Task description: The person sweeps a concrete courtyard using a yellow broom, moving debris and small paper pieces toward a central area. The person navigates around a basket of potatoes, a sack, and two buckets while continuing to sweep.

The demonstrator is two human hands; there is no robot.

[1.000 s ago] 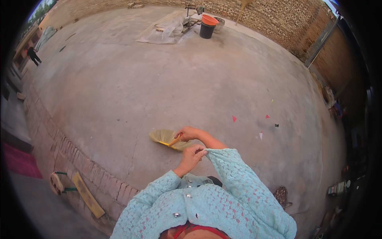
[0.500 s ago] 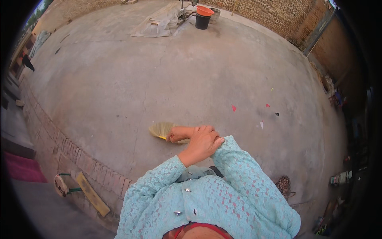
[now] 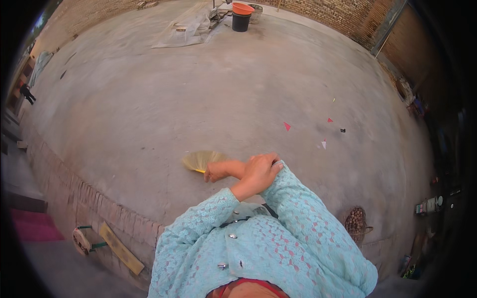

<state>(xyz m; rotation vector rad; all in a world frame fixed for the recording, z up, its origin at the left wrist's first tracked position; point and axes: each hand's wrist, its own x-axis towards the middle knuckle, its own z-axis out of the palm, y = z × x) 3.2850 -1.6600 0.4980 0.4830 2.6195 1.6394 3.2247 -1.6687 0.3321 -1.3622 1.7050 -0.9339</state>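
My right forearm crosses in front of me toward the left, and my right hand (image 3: 214, 172) is closed around a broom. The broom (image 3: 201, 160) has pale yellowish bristles fanned out to the upper left and a yellow band near my fingers; its handle is mostly hidden. Over my right wrist lies my left hand (image 3: 259, 173), its fingers closed on the cuff of my right sleeve (image 3: 285, 179). That sleeve is light blue lace.
On the concrete floor (image 3: 198, 99) lie a red scrap (image 3: 287, 126), a smaller red scrap (image 3: 330, 120), a black scrap (image 3: 343, 130) and a white scrap (image 3: 324, 144). A filled basket (image 3: 356, 221) stands right, a stool (image 3: 82, 241) left. Far off are a black bucket (image 3: 241, 22) and a person (image 3: 27, 93).
The broom and my right hand have shifted slightly left. My left hand has stayed on the right cuff. My view has tilted a little, and the distant person has moved.
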